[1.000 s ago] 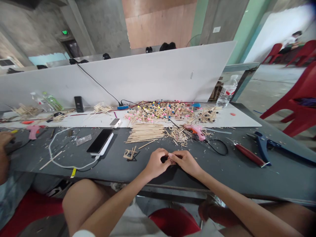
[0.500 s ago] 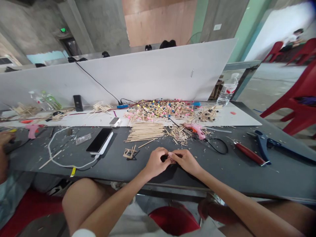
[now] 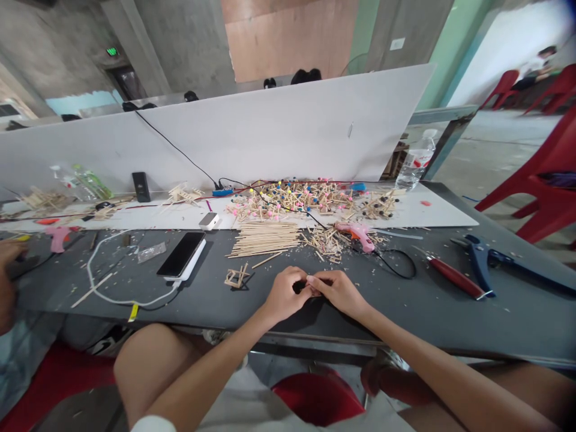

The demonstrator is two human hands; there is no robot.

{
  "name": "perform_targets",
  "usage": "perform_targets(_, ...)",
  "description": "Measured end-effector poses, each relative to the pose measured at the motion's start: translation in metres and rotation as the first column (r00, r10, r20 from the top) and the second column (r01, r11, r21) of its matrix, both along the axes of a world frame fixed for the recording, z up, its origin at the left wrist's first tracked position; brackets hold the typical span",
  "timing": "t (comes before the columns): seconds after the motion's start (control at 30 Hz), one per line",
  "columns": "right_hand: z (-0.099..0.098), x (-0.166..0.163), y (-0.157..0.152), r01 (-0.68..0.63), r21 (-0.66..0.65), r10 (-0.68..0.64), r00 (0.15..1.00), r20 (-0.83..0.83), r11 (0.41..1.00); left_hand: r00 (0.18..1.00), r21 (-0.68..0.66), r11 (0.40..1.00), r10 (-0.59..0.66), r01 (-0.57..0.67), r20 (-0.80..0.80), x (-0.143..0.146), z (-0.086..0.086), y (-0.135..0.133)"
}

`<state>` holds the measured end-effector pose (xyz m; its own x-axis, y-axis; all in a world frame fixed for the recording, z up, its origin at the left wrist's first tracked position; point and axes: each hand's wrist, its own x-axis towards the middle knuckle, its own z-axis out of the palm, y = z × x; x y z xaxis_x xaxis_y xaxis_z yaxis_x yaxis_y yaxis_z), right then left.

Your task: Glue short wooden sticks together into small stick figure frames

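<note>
My left hand (image 3: 288, 294) and my right hand (image 3: 338, 292) meet fingertip to fingertip above the front part of the grey table (image 3: 252, 309). Both are closed in a pinch; whatever lies between the fingers is hidden. Left of them stands a small frame of glued wooden sticks (image 3: 236, 276). Beyond the hands lie a row of long thin wooden sticks (image 3: 265, 239) and a heap of short cut sticks (image 3: 327, 243). A pink glue gun (image 3: 357, 235) rests just behind my right hand, its black cable curling to the right.
A phone on a white power bank (image 3: 182, 257) with a white cable lies left. Matchstick-like sticks with coloured tips (image 3: 292, 199) are piled on a white board. Red-handled pliers (image 3: 454, 277) and a blue-handled cutter (image 3: 479, 264) lie right. A co-worker's hand (image 3: 9, 255) shows far left.
The camera view has shifted very slightly. Both hands keep the same pinched pose in the same place, and the things on the table have not moved.
</note>
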<state>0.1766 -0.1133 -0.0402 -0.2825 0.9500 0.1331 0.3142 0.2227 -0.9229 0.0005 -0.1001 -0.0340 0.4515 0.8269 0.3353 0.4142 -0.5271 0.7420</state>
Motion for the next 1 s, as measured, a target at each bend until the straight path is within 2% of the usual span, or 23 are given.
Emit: perform_targets(1.0, -0.0014, -0.0011, 0.0008, 0.008, -0.01, -0.008, 1.0, -0.006, 1.0, 1.0, 0.007, 1.0, -0.003, 0.003, 0.007, -0.0002, -0.0008, 0.0008)
